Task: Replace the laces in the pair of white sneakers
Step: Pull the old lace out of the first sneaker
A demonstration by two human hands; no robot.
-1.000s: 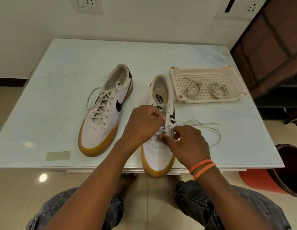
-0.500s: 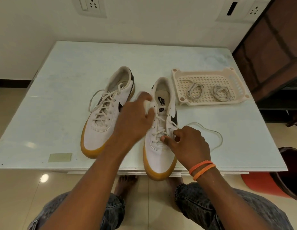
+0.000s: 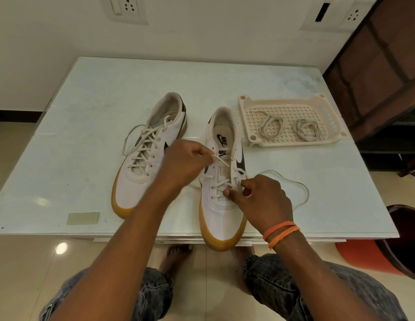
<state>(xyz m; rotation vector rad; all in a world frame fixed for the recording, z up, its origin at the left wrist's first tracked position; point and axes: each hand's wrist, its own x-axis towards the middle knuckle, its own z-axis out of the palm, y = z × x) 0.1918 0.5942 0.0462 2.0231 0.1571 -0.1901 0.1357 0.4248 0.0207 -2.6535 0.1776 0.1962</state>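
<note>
Head view looks down on both of my hands at work over the near shoe. Left hand point(image 3: 187, 162) pinches one end of the lace point(image 3: 221, 159) between thumb and fingertips, drawing it taut up and to the left from an eyelet of the right sneaker point(image 3: 221, 181). Right hand point(image 3: 263, 200) sits at the lower eyelets on the shoe's right side, fingers curled, thumb and forefinger pinching the lace where it crosses the tongue. The other end of that lace trails off to the right in a loose loop on the surface point(image 3: 86, 126), just beside my right hand.

That right sneaker is only laced through its lower eyelets; its toe hangs slightly over the near edge of the surface. The left sneaker point(image 3: 147, 156) lies just beside it, angled, fully laced with its ends loose. Both are white with a gum-coloured sole and a dark swoosh.

Behind the right sneaker, to the right, a cream plastic tray point(image 3: 244, 107) holds two coiled laces point(image 3: 271, 127), lying apart from each other. Two orange bands point(image 3: 280, 230) circle my right wrist.
</note>
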